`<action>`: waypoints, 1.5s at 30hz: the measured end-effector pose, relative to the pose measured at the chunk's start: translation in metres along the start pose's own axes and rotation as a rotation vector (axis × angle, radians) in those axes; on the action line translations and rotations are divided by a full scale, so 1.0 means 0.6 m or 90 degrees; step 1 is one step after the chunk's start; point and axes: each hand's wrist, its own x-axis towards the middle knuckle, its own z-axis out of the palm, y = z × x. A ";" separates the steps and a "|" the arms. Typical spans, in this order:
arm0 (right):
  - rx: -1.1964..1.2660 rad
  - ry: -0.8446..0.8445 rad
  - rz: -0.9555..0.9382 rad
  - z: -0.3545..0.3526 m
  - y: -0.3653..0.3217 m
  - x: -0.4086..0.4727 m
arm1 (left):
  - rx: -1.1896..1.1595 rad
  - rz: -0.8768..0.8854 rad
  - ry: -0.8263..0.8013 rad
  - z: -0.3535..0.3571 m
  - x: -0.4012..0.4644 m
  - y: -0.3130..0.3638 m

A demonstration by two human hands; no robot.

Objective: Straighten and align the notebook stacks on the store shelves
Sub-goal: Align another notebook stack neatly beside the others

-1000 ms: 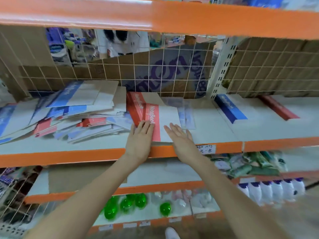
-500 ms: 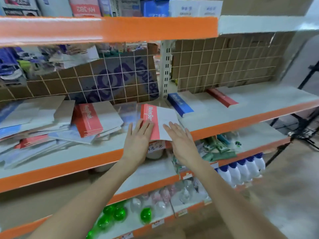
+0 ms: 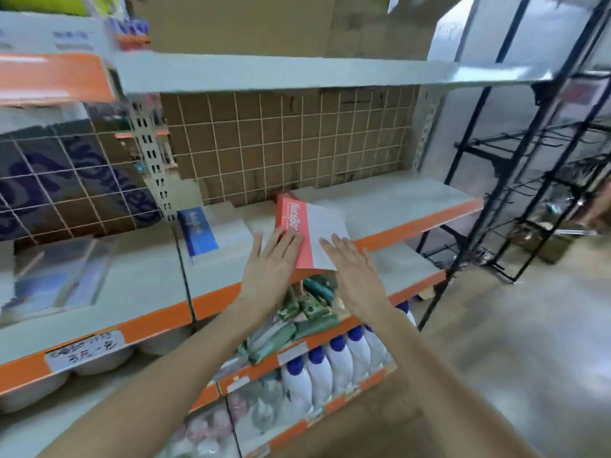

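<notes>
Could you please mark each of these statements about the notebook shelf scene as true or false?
1. Both hands lie with straight fingers on the red-and-white notebook. True: the left hand is on its red band, the right hand on its white part.
2. That notebook sits fully back against the wire grid. False: its near edge overhangs the orange shelf edge.
3. A blue notebook lies to the left of the red one. True.
4. The bottles on the lower shelf have red caps. False: the white bottles have blue caps.
5. The blue notebook is stacked on the red one. False: they lie apart.
</notes>
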 end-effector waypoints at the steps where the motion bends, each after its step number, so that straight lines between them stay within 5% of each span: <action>1: 0.004 0.000 0.000 -0.003 0.017 0.009 | -0.001 0.000 0.002 0.003 0.017 0.009; 24: -0.063 -0.158 -0.166 0.097 0.250 0.368 | -0.023 -0.136 -0.129 0.208 0.314 -0.009; 35: 0.131 -0.331 -0.236 0.123 0.343 0.426 | -0.197 -0.200 -0.085 0.237 0.291 0.019; 45: 0.220 -0.104 -0.179 0.156 0.375 0.426 | -0.155 -0.345 -0.033 0.237 0.287 0.019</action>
